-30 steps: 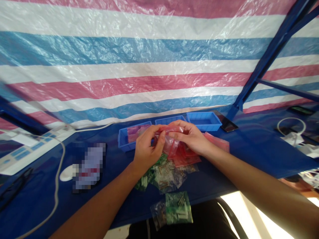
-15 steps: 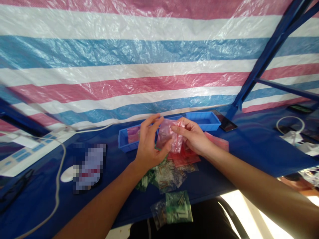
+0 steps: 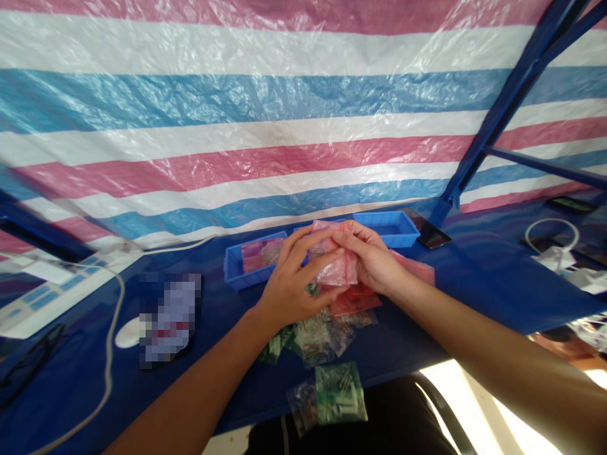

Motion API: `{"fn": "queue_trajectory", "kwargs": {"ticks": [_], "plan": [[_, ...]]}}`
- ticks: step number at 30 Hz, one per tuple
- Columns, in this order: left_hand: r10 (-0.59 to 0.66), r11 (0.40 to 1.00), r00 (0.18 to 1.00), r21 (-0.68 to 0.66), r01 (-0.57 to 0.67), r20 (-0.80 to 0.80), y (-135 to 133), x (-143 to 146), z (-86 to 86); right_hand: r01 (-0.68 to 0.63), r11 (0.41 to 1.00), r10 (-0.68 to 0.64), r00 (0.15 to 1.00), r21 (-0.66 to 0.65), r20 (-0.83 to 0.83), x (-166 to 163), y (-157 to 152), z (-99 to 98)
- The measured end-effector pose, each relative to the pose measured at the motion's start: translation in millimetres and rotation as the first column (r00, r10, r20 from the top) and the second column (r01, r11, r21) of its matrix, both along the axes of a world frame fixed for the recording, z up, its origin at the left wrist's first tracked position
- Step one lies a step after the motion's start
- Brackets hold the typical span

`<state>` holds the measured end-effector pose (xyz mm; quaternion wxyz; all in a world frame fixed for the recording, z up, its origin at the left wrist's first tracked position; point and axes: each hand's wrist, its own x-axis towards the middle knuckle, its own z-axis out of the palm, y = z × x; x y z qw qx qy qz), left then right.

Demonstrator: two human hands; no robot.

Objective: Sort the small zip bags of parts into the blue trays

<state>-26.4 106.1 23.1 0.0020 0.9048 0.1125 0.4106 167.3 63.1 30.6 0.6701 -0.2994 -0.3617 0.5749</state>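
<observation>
A small pink zip bag point(image 3: 332, 268) is held up over the table between my two hands. My right hand point(image 3: 374, 256) pinches its right side, thumb across the front near the red zip strip. My left hand point(image 3: 294, 275) has its fingers laid over the bag's left part, with the thumb at its lower edge, closed on it. Whatever is inside the bag cannot be made out. Below my hands lie red bags point(image 3: 353, 302) and a pile of clear bags point(image 3: 315, 338) with small metal parts, along with green ones point(image 3: 275, 346).
Behind my hands stand a blue tray point(image 3: 237, 278) with pink bags in it and another blue tray point(image 3: 393, 230). A phone point(image 3: 431, 232) lies at the right. Nearer me are a green bag point(image 3: 340, 395), a white cable point(image 3: 110, 354) and a white mouse point(image 3: 128, 332).
My left hand has moved right, and its fingers have come down onto the pink zip bag. The bag now faces me flatter, and more of the left tray shows.
</observation>
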Motion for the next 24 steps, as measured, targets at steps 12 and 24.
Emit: {"fn": "queue_trajectory", "kwargs": {"ticks": [12, 24], "plan": [[-0.009, 0.999, 1.0, 0.041, 0.008, 0.013, 1.7, -0.3, -0.2, -0.025, 1.0, 0.025, 1.0, -0.012, -0.012, -1.5, 0.0, -4.9], [-0.061, 0.997, 0.997, -0.041, 0.06, -0.036, 0.7, -0.2, 2.8, -0.005, 0.999, 0.005, 1.0, -0.032, -0.007, -1.8, -1.1, -6.0]]}}
